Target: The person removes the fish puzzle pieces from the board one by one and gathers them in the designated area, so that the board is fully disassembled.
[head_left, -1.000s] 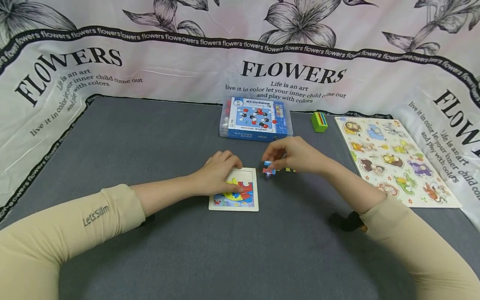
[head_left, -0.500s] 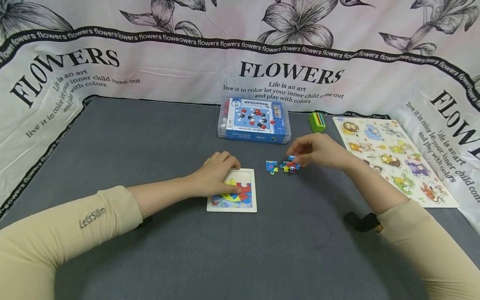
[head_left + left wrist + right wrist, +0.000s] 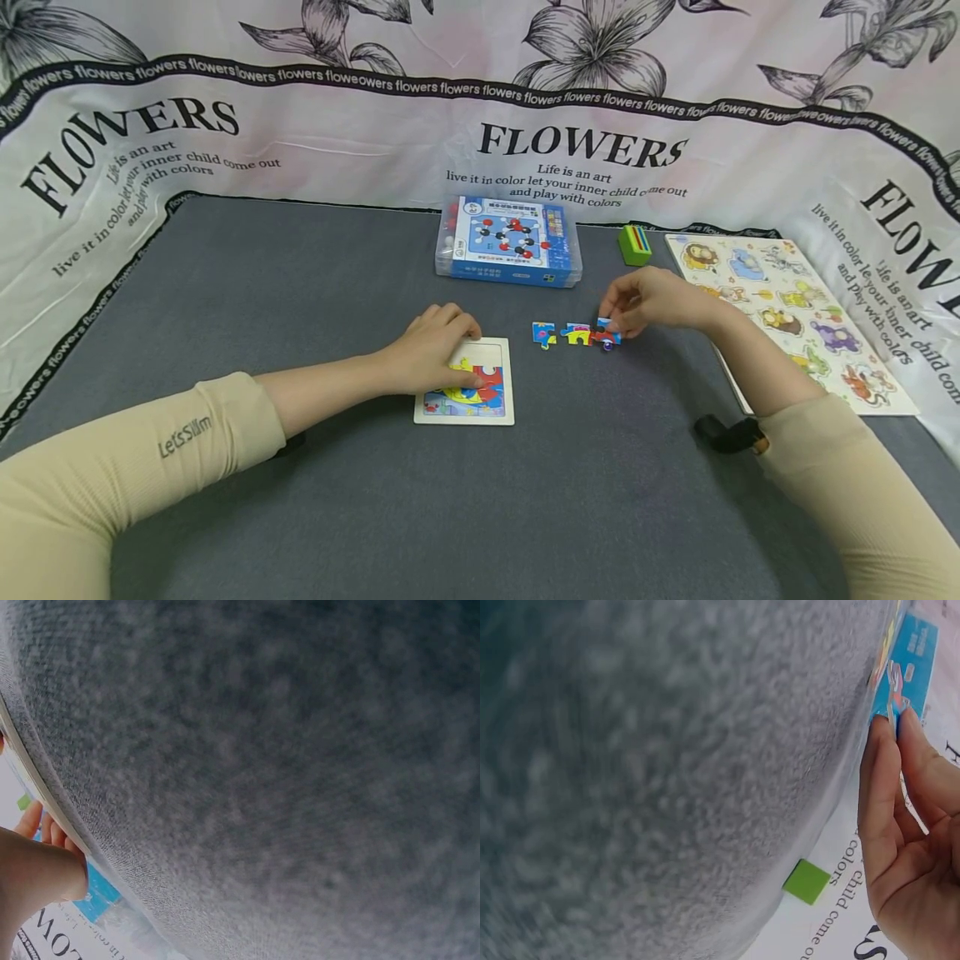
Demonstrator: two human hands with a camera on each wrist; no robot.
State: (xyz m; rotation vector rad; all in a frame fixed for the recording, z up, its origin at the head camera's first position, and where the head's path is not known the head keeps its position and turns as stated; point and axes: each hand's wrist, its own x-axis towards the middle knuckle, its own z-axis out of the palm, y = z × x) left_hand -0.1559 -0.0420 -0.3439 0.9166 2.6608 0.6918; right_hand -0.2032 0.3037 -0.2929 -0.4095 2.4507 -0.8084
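Left hand (image 3: 431, 354) lay palm-down over the puzzle tray (image 3: 493, 352), grip loose, thumb across it, and the right hand (image 3: 649, 298) angled in, grip pinched on a puzzle piece (image 3: 606, 336), just beside two other pieces (image 3: 577, 336).

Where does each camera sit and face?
Head: worn on the head, facing forward-down over grey fabric tabletop; left hand, right hand, beige sleeves show.
Left wrist: worn there, facing tabletop; left hand at left edge.
Right wrist: worn there, facing tabletop; right hand pinches blue-and-red jigsaw piece.
Shared by head and right wrist: green striped block.
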